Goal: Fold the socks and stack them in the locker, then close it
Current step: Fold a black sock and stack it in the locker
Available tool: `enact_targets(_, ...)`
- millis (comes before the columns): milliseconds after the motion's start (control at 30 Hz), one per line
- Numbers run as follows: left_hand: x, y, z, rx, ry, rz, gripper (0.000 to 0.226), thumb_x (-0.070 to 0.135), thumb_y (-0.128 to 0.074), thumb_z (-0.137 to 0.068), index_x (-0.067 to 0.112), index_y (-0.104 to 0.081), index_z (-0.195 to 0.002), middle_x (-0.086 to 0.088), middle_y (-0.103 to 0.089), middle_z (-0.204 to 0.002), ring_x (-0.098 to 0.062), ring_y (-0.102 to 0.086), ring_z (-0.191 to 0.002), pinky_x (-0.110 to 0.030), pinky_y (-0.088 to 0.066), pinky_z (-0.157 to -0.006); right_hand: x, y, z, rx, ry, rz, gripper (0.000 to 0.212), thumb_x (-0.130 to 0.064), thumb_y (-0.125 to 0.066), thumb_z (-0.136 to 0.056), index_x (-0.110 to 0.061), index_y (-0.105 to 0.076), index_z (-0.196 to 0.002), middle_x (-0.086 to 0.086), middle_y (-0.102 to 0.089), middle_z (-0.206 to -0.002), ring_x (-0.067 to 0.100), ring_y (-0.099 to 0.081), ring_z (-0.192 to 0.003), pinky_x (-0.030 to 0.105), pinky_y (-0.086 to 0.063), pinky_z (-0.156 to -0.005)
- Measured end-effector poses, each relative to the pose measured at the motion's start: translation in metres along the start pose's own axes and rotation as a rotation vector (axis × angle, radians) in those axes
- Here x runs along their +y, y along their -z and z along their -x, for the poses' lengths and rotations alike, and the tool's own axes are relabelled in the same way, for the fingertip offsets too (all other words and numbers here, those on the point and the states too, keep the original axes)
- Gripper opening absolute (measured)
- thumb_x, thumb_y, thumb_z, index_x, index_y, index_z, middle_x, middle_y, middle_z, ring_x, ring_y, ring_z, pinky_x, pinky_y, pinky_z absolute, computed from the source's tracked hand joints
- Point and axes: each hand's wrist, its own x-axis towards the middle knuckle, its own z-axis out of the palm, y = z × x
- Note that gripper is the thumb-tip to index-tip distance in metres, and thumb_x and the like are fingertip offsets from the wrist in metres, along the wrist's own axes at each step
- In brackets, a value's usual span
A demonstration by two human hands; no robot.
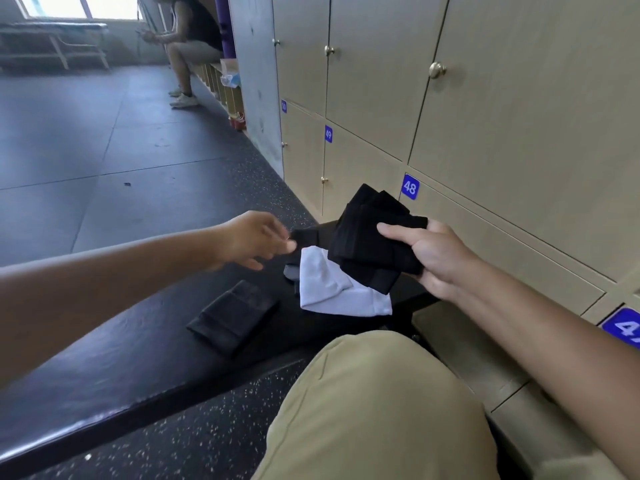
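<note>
Left hand (254, 242) reaches with loose, empty fingers toward the far end of the bench; right hand (433, 259) pinches a bundle of folded black socks (374, 242) above it.

One folded black sock (232, 315) lies mid-bench (104, 368), a white sock (332, 289) still looks unfolded near the far end with dark pieces beside it, so folding seems partly done; nothing appears stacked in the lockers (381, 81), whose visible doors are all closed. Dark rubber floor (104, 133) spreads to the left, where another person (194, 39) sits; tan numbered doors fill the right.

Dark speckled floor (104, 140), black bench (104, 358), bright window (69, 5)
</note>
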Motion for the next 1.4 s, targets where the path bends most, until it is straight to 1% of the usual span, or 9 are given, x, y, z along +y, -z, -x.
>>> enact_targets(300, -0.056, -0.002, 0.009, -0.121, 0.078, -0.671, 0.088, 0.052, -0.089, -0.070, 0.014, -0.045, -0.136, -0.005, -0.048, -0.127, -0.024, -0.055, -0.111, -0.032, -0.049, -0.091, 0.006, 0.003, 0.005, 0.040, 0.003, 0.100, 0.041, -0.009, -0.078, -0.085, -0.006, -0.065, -0.124, 0.014, -0.075, -0.113, 0.030, -0.074, -0.102, 0.054, -0.057, -0.094)
enact_targets(467, -0.049, -0.001, 0.005, -0.242, 0.143, -0.612, 0.051, 0.043, -0.087, -0.076, 0.006, -0.073, -0.108, 0.007, -0.068, -0.084, -0.020, -0.067, -0.088, -0.030, -0.051, -0.083, 0.006, 0.002, 0.010, 0.065, 0.007, 0.120, 0.041, -0.008, -0.080, -0.083, -0.006, -0.066, -0.121, 0.014, -0.075, -0.112, 0.031, -0.074, -0.102, 0.054, -0.057, -0.094)
enact_targets(567, -0.045, 0.002, 0.002, -0.286, 0.140, -0.712, 0.036, 0.043, -0.079, -0.086, 0.012, -0.070, -0.101, -0.005, -0.073, -0.102, -0.028, -0.069, -0.100, -0.037, -0.056, -0.088, 0.005, 0.004, 0.015, 0.097, 0.013, 0.145, 0.032, -0.007, -0.078, -0.085, -0.012, -0.064, -0.113, 0.013, -0.074, -0.111, 0.029, -0.073, -0.101, 0.048, -0.060, -0.090)
enact_targets(667, -0.028, 0.009, 0.000, -0.362, 0.150, -0.760, 0.028, 0.044, -0.074, -0.090, 0.021, -0.061, -0.096, -0.010, -0.070, -0.110, -0.034, -0.072, -0.099, -0.033, -0.058, -0.073, 0.006, 0.008, 0.019, 0.129, 0.018, 0.145, 0.035, -0.006, -0.079, -0.084, -0.018, -0.059, -0.110, 0.010, -0.073, -0.112, 0.027, -0.072, -0.101, 0.045, -0.060, -0.087)
enact_targets(933, 0.068, 0.014, 0.008, -0.430, -0.114, -0.407, 0.019, 0.028, -0.074, -0.089, 0.014, -0.064, -0.099, 0.004, -0.074, -0.085, -0.017, -0.071, -0.082, -0.027, -0.055, -0.068, -0.006, 0.025, 0.032, 0.173, 0.024, 0.135, 0.031, -0.006, -0.079, -0.084, -0.016, -0.061, -0.108, 0.012, -0.074, -0.112, 0.029, -0.073, -0.100, 0.049, -0.059, -0.091)
enact_targets(1033, 0.102, 0.000, 0.008, -0.377, -0.214, -0.243, 0.023, 0.027, -0.071, -0.091, 0.010, -0.065, -0.104, 0.000, -0.076, -0.091, -0.012, -0.071, -0.083, -0.021, -0.055, -0.066, -0.013, 0.038, 0.039, 0.184, 0.029, 0.143, 0.041, -0.009, -0.080, -0.083, -0.012, -0.061, -0.119, 0.012, -0.074, -0.111, 0.030, -0.074, -0.098, 0.052, -0.059, -0.090)
enact_targets(1167, 0.134, -0.034, 0.001, -0.347, -0.306, -0.014, 0.033, 0.028, -0.073, -0.088, 0.005, -0.065, -0.111, -0.010, -0.075, -0.105, -0.023, -0.072, -0.099, -0.036, -0.059, -0.090, -0.023, 0.059, 0.049, 0.201, 0.029, 0.119, 0.037, -0.008, -0.075, -0.088, -0.009, -0.060, -0.122, 0.013, -0.073, -0.116, 0.030, -0.074, -0.101, 0.047, -0.061, -0.086)
enact_targets(1300, 0.152, -0.075, -0.005, -0.314, -0.341, 0.213, 0.010, 0.018, -0.074, -0.091, 0.016, -0.064, -0.092, 0.000, -0.074, -0.087, -0.014, -0.072, -0.084, -0.028, -0.061, -0.081, -0.037, 0.081, 0.061, 0.220, 0.024, 0.009, 0.041, -0.010, -0.063, -0.098, -0.010, -0.050, -0.136, 0.013, -0.069, -0.125, 0.031, -0.071, -0.108, 0.044, -0.062, -0.078)
enact_targets(1400, 0.164, -0.103, -0.007, -0.262, -0.348, 0.331, 0.015, 0.014, -0.075, -0.091, 0.009, -0.065, -0.101, -0.006, -0.074, -0.095, -0.017, -0.073, -0.089, -0.028, -0.062, -0.081, -0.047, 0.097, 0.073, 0.250, 0.035, -0.031, 0.037, -0.012, -0.057, -0.102, -0.014, -0.048, -0.138, 0.010, -0.068, -0.126, 0.029, -0.071, -0.107, 0.042, -0.062, -0.073)
